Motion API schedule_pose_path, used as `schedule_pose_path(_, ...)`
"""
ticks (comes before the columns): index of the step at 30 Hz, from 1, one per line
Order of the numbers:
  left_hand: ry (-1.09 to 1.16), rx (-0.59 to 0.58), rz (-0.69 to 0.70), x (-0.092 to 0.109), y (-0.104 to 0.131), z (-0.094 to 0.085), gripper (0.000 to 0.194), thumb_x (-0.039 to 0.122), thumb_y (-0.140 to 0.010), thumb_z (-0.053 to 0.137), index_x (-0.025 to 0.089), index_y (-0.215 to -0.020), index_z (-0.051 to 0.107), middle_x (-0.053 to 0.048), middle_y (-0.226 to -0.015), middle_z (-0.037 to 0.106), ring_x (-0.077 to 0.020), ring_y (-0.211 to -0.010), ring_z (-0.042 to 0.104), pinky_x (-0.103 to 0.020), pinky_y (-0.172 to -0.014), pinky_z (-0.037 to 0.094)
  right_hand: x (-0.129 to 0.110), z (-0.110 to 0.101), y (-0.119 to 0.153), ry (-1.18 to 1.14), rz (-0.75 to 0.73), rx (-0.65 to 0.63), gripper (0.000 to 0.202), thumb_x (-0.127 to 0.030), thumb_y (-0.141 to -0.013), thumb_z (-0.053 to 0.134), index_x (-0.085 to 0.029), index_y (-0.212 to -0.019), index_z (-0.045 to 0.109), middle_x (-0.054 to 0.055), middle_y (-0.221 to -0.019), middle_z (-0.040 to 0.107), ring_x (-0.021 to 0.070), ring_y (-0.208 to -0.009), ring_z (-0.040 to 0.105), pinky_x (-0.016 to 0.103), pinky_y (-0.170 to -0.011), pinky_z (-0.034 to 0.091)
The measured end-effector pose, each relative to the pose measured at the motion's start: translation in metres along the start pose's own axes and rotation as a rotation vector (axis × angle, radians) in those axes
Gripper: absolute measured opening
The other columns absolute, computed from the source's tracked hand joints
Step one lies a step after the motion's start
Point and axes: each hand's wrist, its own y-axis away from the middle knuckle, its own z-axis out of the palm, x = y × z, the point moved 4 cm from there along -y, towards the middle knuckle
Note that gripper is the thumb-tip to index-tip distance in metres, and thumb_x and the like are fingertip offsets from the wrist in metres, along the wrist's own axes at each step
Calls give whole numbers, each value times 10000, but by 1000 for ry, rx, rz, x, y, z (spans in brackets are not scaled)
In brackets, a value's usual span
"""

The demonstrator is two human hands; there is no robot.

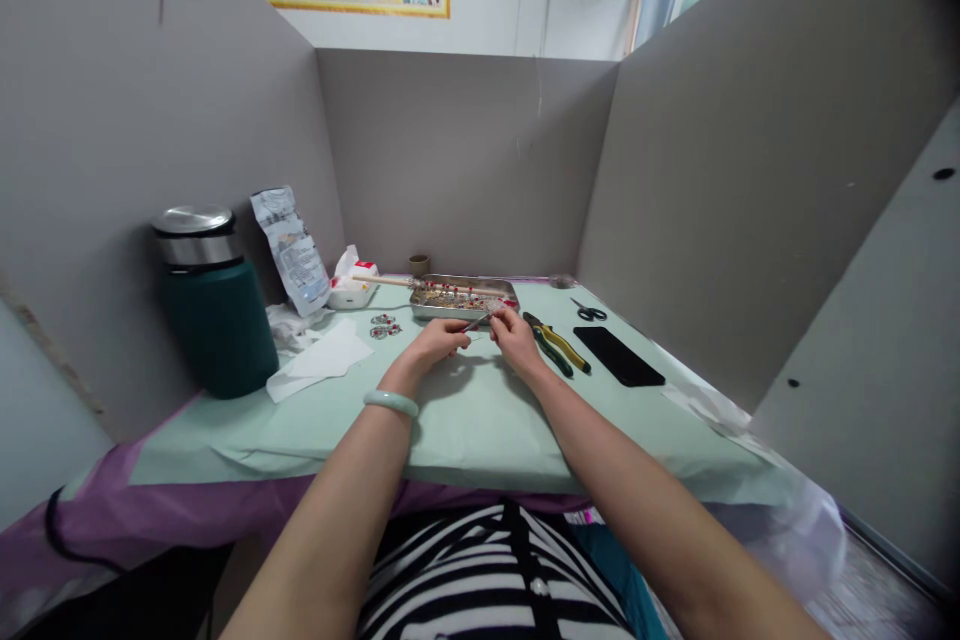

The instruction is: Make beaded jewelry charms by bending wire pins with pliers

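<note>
Just in front of the metal tray, my left hand (442, 340) is closed in a pinch on one end of a thin, slender piece (475, 323), too small to name exactly. My right hand (514, 335) pinches around its other end, fingers pressed together. Something small and pale pinkish (496, 305) shows at the right fingertips, and a fine thread or wire hangs between the hands. The metal tray (421, 313) holds red beads and gold-coloured bits. Left of my hands lie several red-beaded ornaments (385, 326).
Yellow-and-green pliers (566, 348), black scissors (589, 312) and a black phone (619, 356) lie to the right. A green flask (217, 310), a foil pouch (292, 250), white paper (321, 360) and a tissue pack (352, 292) are at left. Grey panels (465, 160) enclose the table.
</note>
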Motion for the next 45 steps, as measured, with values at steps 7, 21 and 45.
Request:
schedule_pose_path(7, -15, -7, 9, -3, -2, 1, 339, 188, -647, 522, 116, -928, 696, 32, -495, 401, -85, -469, 302, -255, -453, 193, 2, 0, -1, -5, -5, -3, 153, -328, -779, 467, -205, -831, 542, -27, -582, 511, 146, -557, 472, 257, -559, 372)
schedule_pose_path(21, -27, -11, -110, -11, -5, 3, 362, 200, -649, 555, 130, -974, 699, 43, -466, 392, -78, -398, 287, -249, -415, 194, -4, -3, 9, 542, -162, 90, 244, -297, -868, 411, -234, -931, 637, 43, -769, 652, 197, -662, 550, 286, -627, 360)
schedule_pose_path(45, 87, -36, -153, -16, -5, 3, 223, 267, -655, 611, 137, -832, 645, 43, -487, 400, -72, -408, 302, -234, -414, 206, 0, 0, 7, 496, 9, 32, 238, -336, -847, 441, -243, -822, 659, 15, -690, 659, 178, -646, 561, 266, -594, 338)
